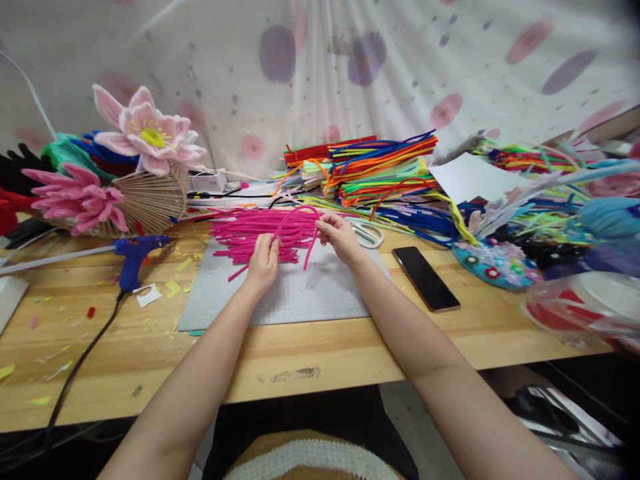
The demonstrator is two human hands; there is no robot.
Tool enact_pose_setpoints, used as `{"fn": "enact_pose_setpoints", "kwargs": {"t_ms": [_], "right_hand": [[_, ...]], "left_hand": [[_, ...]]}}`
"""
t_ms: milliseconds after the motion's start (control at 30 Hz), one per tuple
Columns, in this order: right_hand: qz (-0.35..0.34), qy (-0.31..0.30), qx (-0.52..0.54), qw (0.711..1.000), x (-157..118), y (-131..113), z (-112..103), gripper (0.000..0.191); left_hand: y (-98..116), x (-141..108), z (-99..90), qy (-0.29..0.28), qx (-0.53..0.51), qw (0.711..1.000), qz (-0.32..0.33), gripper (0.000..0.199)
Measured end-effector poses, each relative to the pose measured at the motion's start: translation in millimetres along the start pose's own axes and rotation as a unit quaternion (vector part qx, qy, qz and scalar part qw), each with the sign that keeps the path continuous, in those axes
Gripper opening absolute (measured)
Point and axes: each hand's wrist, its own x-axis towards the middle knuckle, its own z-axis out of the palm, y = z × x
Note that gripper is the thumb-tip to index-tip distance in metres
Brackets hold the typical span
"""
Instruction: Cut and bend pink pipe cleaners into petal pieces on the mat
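Observation:
A magenta pipe cleaner (300, 208) arches between my two hands above a grey cutting mat (320, 300). My left hand (264, 261) is closed round one end part of it, and a short tail sticks out at the lower left. Near the other end, my right hand (340, 235) pinches it between thumb and fingers, with the tip hanging down. Behind and beside my left hand lies a pile of magenta pipe cleaners (240, 233) on the mat. White-handled scissors (369, 233) rest just beyond my right hand, partly hidden.
Left stand a blue glue gun (135, 257), yellow scraps and fluffy pink flowers (150, 133). A black phone (425, 277) lies right of the mat. Bundles of coloured pipe cleaners (385, 167) line the back. A blue dish (493, 267) and a plastic-wrapped tub (590, 303) stand at right.

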Motion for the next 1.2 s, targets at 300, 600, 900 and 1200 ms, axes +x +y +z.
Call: {"fn": "enact_pose_setpoints", "kwargs": {"t_ms": [300, 600, 900, 1200], "right_hand": [[-0.034, -0.054, -0.069, 0.996, -7, -3, 19, 0.032], [0.006, -0.083, -0.080, 0.993, -11, 4, 24, 0.033], [0.008, -0.084, -0.076, 0.994, -12, 4, 26, 0.033], [-0.002, -0.084, -0.079, 0.993, -10, 7, 24, 0.031]], "left_hand": [[18, 1, -2.2, -0.129, -0.465, 0.836, -0.261, 0.017], [22, -4, -0.8, -0.198, -0.476, 0.807, -0.288, 0.019], [27, -5, 0.1, -0.184, -0.462, 0.812, -0.306, 0.013], [22, -4, 2.3, -0.183, -0.464, 0.816, -0.292, 0.012]]}}
